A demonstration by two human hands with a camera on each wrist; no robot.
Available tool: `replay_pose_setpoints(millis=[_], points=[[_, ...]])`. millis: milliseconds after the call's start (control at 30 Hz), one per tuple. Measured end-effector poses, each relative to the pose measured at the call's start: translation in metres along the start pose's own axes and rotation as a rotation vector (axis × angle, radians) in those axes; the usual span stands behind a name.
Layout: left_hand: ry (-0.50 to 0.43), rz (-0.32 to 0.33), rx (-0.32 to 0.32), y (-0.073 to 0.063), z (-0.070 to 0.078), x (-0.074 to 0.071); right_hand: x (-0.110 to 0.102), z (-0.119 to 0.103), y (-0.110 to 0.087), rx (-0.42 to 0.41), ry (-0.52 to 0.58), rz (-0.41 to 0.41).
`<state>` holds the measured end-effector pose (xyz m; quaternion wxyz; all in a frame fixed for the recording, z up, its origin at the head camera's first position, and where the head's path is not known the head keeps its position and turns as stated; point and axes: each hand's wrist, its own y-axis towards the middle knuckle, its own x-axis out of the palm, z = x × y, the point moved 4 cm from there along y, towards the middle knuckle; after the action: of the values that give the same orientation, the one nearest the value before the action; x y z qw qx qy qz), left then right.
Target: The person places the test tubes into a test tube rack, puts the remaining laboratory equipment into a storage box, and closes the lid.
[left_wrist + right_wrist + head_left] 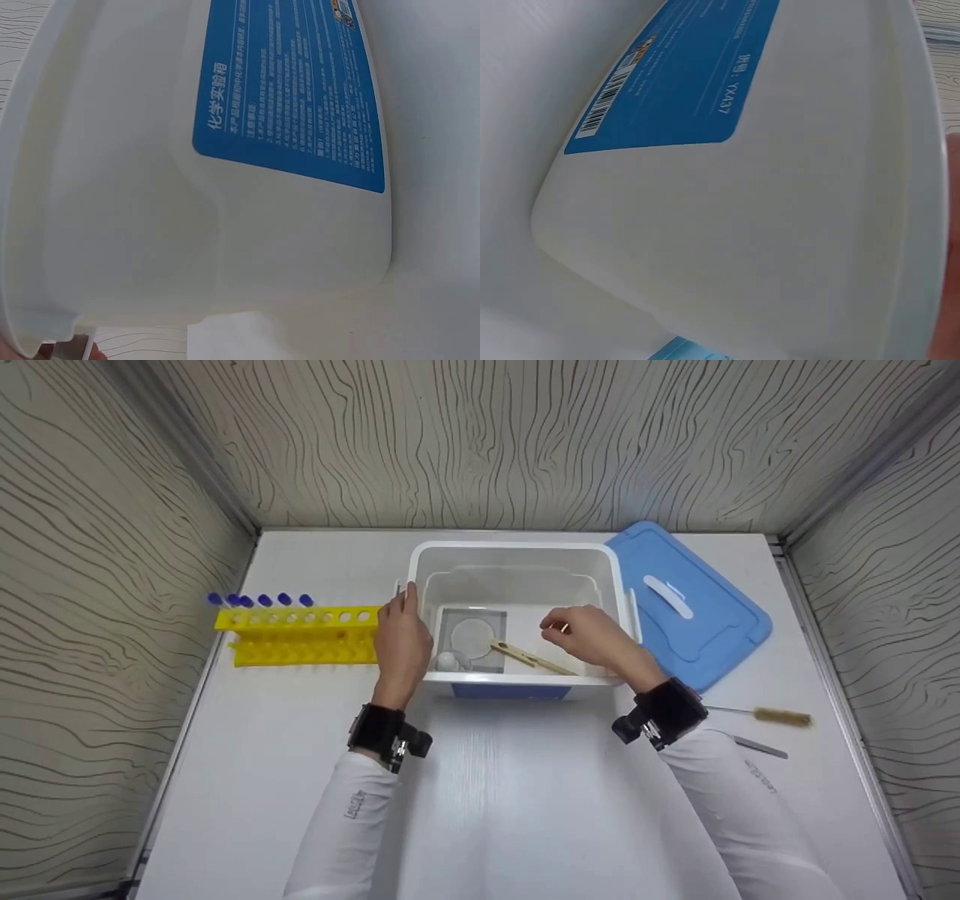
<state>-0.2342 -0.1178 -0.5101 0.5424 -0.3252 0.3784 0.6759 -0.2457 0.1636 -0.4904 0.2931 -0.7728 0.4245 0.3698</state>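
A white plastic storage box (517,546) stands at the middle of the table, its blue label (292,90) on the front wall. My left hand (403,649) grips the box's left rim by the side clasp, which shows between its fingers in the left wrist view. Over the box's right half hovers my right hand (589,637), fingers loosely bent and nothing visible in them. Inside lie a wire gauze square (491,620) with a pale round centre, a wooden test tube holder (521,655) and a small round whitish piece (448,661) at the front left corner.
Left of the box stands a yellow test tube rack (300,654) with several blue-capped tubes (264,601). A blue lid (712,622) with a white handle leans at the right. A tube brush (782,716) and metal tweezers (763,747) lie by the right forearm.
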Motion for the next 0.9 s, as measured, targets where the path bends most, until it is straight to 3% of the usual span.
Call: replay_pose_setpoints(millis=[267,667,900], points=[[-0.007,0.003,0.017,0.0,0.001,0.001,-0.028,0.007,-0.028,-0.038,0.087,0.236],[0.0,-0.006,0.011,0.0,0.001,0.001,-0.056,0.049,-0.089,0.019,0.14,0.529],[-0.01,-0.002,0.003,-0.001,0.0,-0.001,-0.059,0.085,-0.122,0.102,0.161,0.594]])
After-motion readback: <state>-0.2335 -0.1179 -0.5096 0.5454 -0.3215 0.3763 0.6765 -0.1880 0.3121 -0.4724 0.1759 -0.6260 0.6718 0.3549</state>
